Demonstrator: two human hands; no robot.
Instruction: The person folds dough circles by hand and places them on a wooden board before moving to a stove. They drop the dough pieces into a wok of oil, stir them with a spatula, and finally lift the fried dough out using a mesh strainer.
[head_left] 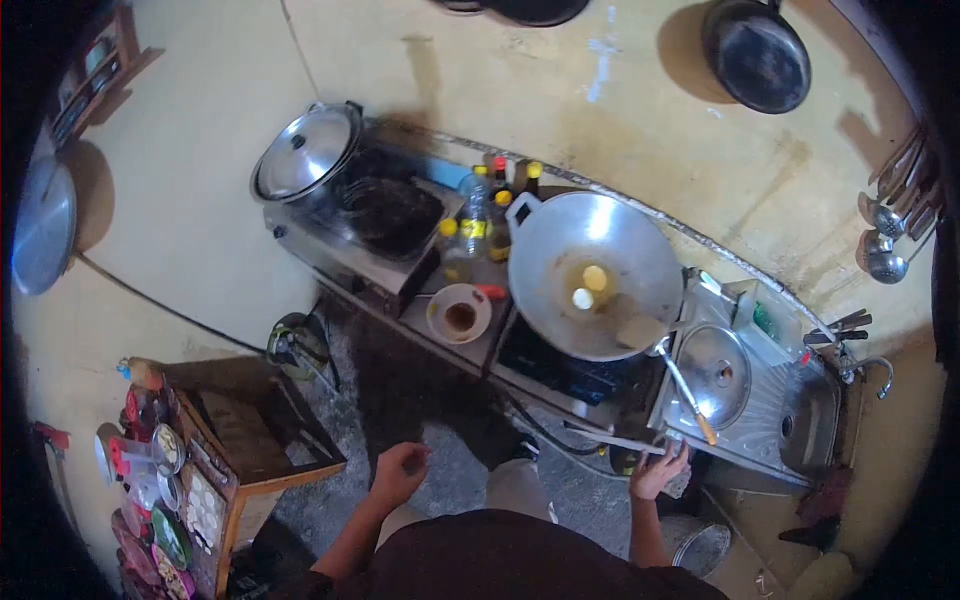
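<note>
My left hand (pixel 400 473) hangs in front of my body, fingers curled in, with nothing showing in it. My right hand (pixel 660 472) is at the counter's front edge, its fingers closed at the end of a long grey metal utensil (pixel 615 439). Beyond it stands a large wok (pixel 540 290) with two small round pieces, one white (pixel 582 298) and one pale yellow (pixel 595 277), in shallow oil. A turner (pixel 680 378) with a wooden grip leans out over the wok's right rim, its blade inside. Its grip end overlaps a round metal lid (pixel 735 360).
Left of the wok are a bowl (pixel 460 313) with brown contents, several bottles (pixel 475 215) and a gas stove (pixel 390 225) carrying a lidded pot (pixel 300 150). A sink (pixel 808 415) is at the right. A wooden table (pixel 290 475) stands low left; a bucket (pixel 703 548) is by my right arm.
</note>
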